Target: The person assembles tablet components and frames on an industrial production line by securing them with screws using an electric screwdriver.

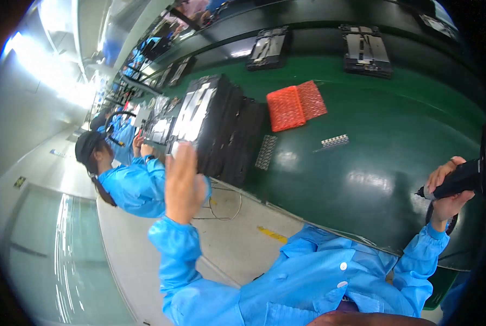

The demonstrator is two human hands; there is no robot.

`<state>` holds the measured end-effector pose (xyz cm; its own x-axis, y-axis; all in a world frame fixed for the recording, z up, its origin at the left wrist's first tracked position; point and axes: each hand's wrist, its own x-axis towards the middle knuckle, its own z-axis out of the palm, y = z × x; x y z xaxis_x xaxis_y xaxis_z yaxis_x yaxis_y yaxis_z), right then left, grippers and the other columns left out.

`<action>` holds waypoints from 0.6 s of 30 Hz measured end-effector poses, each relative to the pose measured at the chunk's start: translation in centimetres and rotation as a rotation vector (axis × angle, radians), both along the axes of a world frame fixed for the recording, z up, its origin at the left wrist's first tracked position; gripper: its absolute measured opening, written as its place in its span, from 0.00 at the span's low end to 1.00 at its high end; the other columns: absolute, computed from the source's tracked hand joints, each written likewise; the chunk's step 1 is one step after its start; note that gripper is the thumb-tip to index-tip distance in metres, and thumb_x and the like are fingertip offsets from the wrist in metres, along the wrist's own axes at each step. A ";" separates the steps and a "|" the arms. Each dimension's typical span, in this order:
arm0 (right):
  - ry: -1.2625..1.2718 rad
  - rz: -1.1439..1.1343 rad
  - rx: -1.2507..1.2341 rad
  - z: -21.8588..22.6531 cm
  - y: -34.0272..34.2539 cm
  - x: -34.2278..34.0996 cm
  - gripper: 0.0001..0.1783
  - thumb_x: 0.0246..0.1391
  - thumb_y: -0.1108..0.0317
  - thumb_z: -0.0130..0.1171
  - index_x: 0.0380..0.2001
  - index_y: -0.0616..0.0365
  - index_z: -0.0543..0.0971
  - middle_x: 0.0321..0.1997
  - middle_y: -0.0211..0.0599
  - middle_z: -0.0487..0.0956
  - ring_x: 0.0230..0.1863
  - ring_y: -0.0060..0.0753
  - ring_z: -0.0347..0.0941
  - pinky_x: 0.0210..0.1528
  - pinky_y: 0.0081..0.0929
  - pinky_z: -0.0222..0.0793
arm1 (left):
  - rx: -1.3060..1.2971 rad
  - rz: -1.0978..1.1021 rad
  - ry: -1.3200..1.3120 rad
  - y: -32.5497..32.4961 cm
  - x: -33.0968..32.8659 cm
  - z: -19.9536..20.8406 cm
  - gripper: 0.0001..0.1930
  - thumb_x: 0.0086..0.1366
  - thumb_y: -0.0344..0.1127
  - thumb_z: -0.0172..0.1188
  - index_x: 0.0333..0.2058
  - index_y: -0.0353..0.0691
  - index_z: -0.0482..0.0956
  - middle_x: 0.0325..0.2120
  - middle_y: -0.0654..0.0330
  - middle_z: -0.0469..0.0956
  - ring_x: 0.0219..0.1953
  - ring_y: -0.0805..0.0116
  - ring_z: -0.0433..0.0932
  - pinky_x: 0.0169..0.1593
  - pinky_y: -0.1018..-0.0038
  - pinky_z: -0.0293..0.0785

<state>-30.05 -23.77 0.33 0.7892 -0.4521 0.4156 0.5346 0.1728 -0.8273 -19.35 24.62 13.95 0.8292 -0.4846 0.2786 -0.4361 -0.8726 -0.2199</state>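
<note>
Right hand (448,205) holding black tool (458,180), open tabletop (379,149) beside

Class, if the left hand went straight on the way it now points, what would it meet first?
The left hand would probably meet the stack of black, silver-topped cases first, though depth is unclear here.

The black, rounded tool (463,178) I grip looks like smooth plastic. My light-blue cloth sleeve (180,242) is matt and creased. The flat green tabletop (379,176) shines smoothly; the red rectangular bubble wrap (286,108) is bumpy plastic.
</note>
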 end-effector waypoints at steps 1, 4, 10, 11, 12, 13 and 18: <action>0.010 -0.018 -0.033 -0.4 0.3 -0.1 0.47 0.47 0.25 0.36 0.52 0.59 0.59 0.21 0.29 0.65 0.18 0.22 0.64 0.21 0.21 0.62 | 0.053 0.094 0.010 2.5 0.4 0.2 0.38 0.45 0.22 0.57 0.58 0.32 0.57 0.61 0.49 0.55 0.64 0.51 0.52 0.63 0.54 0.48; -0.039 0.058 -0.082 0.2 1.0 0.4 0.47 0.49 0.27 0.37 0.53 0.62 0.58 0.22 0.29 0.63 0.18 0.20 0.62 0.23 0.20 0.61 | 0.182 0.133 0.030 8.6 2.1 0.6 0.44 0.38 0.25 0.66 0.58 0.33 0.57 0.61 0.52 0.53 0.64 0.54 0.50 0.62 0.55 0.51; -0.077 0.115 -0.166 1.0 2.0 0.9 0.46 0.50 0.28 0.37 0.53 0.62 0.58 0.23 0.29 0.63 0.19 0.19 0.62 0.23 0.19 0.61 | 0.242 -0.177 0.235 12.4 7.9 2.0 0.35 0.38 0.26 0.66 0.51 0.35 0.66 0.55 0.50 0.64 0.55 0.52 0.66 0.54 0.64 0.67; -0.084 0.112 -0.162 1.1 2.2 1.0 0.46 0.50 0.28 0.37 0.53 0.61 0.58 0.23 0.29 0.63 0.19 0.19 0.62 0.23 0.19 0.60 | 0.268 -0.221 0.200 12.0 8.0 2.4 0.31 0.39 0.24 0.63 0.47 0.34 0.69 0.51 0.49 0.68 0.49 0.50 0.70 0.50 0.66 0.70; -0.092 0.110 -0.157 1.1 2.5 1.1 0.45 0.50 0.28 0.36 0.53 0.61 0.58 0.23 0.29 0.63 0.19 0.19 0.62 0.23 0.18 0.60 | 0.271 -0.224 0.199 12.0 8.2 2.2 0.31 0.39 0.24 0.63 0.47 0.34 0.69 0.51 0.49 0.68 0.49 0.50 0.70 0.50 0.66 0.70; -0.094 0.103 -0.152 1.2 2.7 1.2 0.45 0.50 0.28 0.36 0.53 0.61 0.58 0.23 0.29 0.63 0.19 0.19 0.62 0.23 0.18 0.60 | 0.303 -0.241 0.199 11.8 8.4 2.3 0.30 0.39 0.23 0.61 0.47 0.33 0.68 0.50 0.50 0.68 0.49 0.50 0.70 0.50 0.66 0.70; -0.101 0.109 -0.156 1.4 3.0 1.6 0.45 0.51 0.27 0.33 0.53 0.60 0.59 0.21 0.29 0.64 0.18 0.20 0.63 0.22 0.19 0.62 | 0.278 -0.300 -0.097 9.5 7.2 2.0 0.29 0.39 0.27 0.56 0.47 0.31 0.68 0.47 0.49 0.69 0.50 0.53 0.70 0.51 0.64 0.67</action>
